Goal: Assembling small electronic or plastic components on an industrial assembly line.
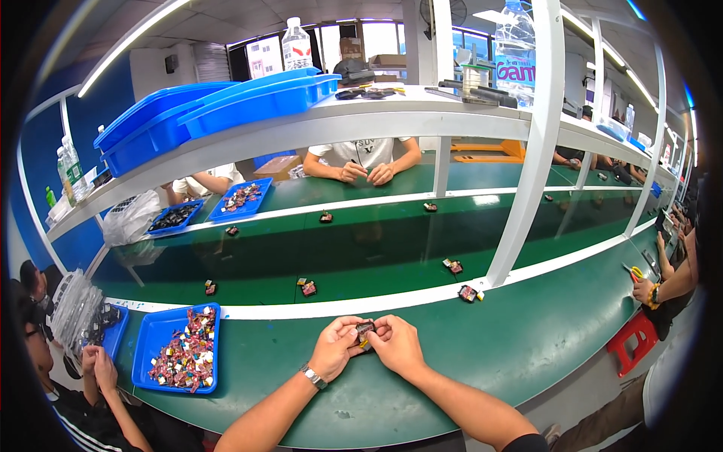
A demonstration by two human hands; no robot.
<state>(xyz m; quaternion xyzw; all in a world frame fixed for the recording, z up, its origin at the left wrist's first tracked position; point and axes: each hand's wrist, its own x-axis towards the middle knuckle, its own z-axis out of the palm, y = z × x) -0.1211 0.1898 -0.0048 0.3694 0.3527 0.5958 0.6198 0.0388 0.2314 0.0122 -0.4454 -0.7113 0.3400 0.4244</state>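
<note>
Both of my hands meet over the near green work surface. My left hand [337,349], with a metal watch on its wrist, grips one side of a small dark electronic part [364,328]. From the other side my right hand [396,345] pinches the same part, its thumb over the lower end. A bit of yellow shows beneath the part, between my fingers; its finer detail is too small to tell. To the left of my hands a blue tray [140,371] holds a heap of small red, white and yellow components [184,354].
Beyond a white rail lies a green conveyor belt [376,260] with several small assemblies, one [307,287] near my side. Another assembly [468,293] sits by a white post [520,181]. Overhead, a shelf [361,120] carries blue trays [256,102] and bottles. Co-workers sit across and on both sides.
</note>
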